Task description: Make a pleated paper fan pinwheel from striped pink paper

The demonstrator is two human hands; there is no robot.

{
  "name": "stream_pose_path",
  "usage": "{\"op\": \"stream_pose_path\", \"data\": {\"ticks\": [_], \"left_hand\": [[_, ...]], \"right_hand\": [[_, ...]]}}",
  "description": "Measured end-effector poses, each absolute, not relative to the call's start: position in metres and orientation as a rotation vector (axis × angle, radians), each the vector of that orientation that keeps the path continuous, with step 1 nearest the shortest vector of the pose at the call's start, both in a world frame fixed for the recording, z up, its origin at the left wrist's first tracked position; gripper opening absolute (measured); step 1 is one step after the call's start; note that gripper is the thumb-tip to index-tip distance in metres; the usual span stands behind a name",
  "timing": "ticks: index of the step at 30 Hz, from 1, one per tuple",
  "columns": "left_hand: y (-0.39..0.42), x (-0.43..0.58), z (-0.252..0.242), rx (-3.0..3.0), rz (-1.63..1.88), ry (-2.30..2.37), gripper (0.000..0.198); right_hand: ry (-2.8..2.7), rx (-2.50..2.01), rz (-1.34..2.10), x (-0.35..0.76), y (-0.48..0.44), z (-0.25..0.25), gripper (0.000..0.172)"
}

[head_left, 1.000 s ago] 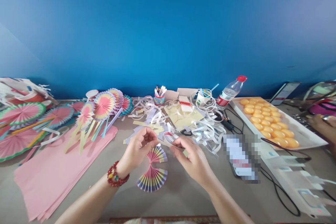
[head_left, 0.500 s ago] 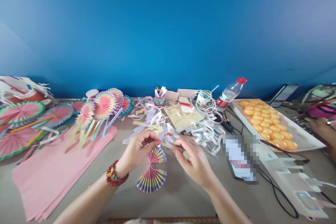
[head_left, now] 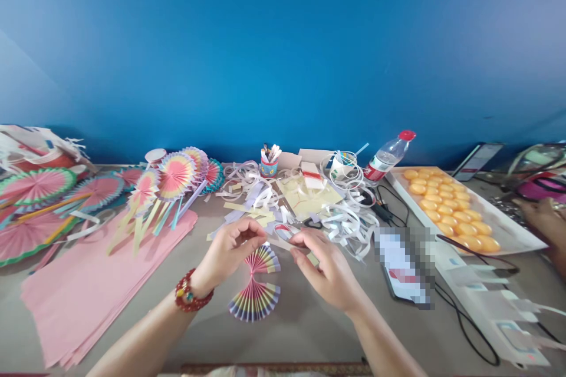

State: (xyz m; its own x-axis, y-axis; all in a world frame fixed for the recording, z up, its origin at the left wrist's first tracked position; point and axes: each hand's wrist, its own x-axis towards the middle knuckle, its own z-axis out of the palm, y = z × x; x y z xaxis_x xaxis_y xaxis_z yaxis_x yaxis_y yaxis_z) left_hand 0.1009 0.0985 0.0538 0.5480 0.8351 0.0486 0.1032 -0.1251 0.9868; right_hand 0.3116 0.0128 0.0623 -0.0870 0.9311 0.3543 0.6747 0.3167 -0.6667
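My left hand (head_left: 230,250), with a red bead bracelet on the wrist, and my right hand (head_left: 327,268) are raised just above the table. Both pinch the ends of a thin pale paper strip (head_left: 279,243) stretched between them. Under the strip lies a small pleated rainbow paper fan (head_left: 256,285), pinched at its middle like an hourglass. Behind the hands a roll of tape (head_left: 285,230) lies among curled white paper strips (head_left: 349,224).
A stack of pink paper sheets (head_left: 88,288) lies at the left, with finished paper fans (head_left: 172,179) behind it. A pen cup (head_left: 267,165), a water bottle (head_left: 387,159), a tray of yellow pieces (head_left: 451,206), black cables (head_left: 469,318) and another person's hand (head_left: 542,218) are on the right.
Both hands shifted slightly; the strip stays pinched between them. The view drifted a little. The fan has not moved.
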Motion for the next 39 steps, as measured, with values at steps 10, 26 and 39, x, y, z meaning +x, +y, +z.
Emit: {"op": "stream_pose_path", "data": {"ticks": [10,26,39], "left_hand": [[0.091,0.101,0.050,1.632,0.768,0.842,0.009],[0.091,0.097,0.051,1.664,0.840,0.831,0.011],[0.070,0.110,0.051,1.718,1.051,0.915,0.010]], "right_hand": [[-1.860,-1.409,0.250,0.310,0.013,0.051,0.007],[-1.799,-1.479,0.389,0.310,0.013,0.051,0.010],[-1.385,-1.378,0.719,0.292,0.011,0.042,0.022]]}}
